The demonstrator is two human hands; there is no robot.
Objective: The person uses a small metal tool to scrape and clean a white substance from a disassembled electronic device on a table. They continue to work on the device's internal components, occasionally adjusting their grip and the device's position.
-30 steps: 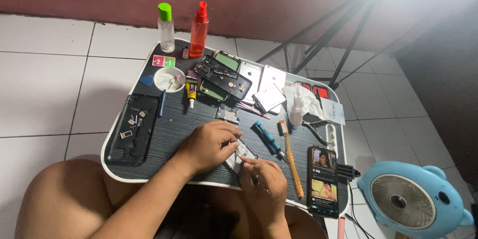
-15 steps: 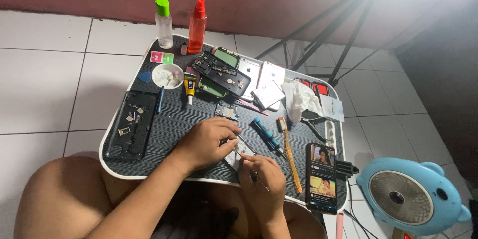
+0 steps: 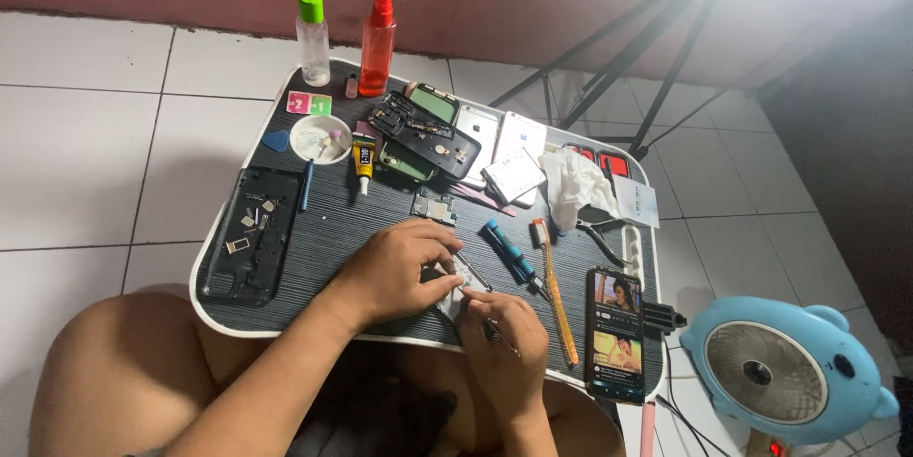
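Left hand [image 3: 395, 267] curls down pinning a small phone part [image 3: 455, 288] on the desk [image 3: 380, 219], right hand [image 3: 504, 333] pinches a thin tool — light, stiff, fragile, best held by its edges.

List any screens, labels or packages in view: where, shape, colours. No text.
Lit phone: tray's right front edge, upright rectangle, black frame, colourful video.
Two square stickers: tray's back left, pink and green.
Glue tube: beside the white bowl, yellow-black label.
Pale card: right edge, whitish rectangle.
Clear bottle, green cap, and red spray bottle: floor behind tray.
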